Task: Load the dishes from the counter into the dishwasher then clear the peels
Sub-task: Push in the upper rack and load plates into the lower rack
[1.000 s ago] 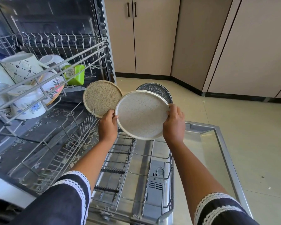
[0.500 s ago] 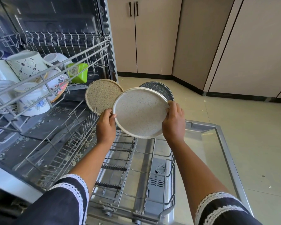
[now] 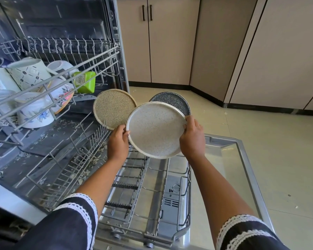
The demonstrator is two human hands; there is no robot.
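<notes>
- Hands hold three round plates fanned out above the lower rack of the open dishwasher.
- Left hand has a closed grip: its fingers curl round the left rim of the white speckled plate, beside the tan speckled plate.
- Right hand likewise grips the white plate's right rim; the dark speckled plate sits behind, mostly hidden.
- All three look matte, flat and low-rimmed.
- Which hand carries the tan and dark plates cannot be told.
- Up left of the plates, the upper rack holds patterned cups, partly cut off.
</notes>
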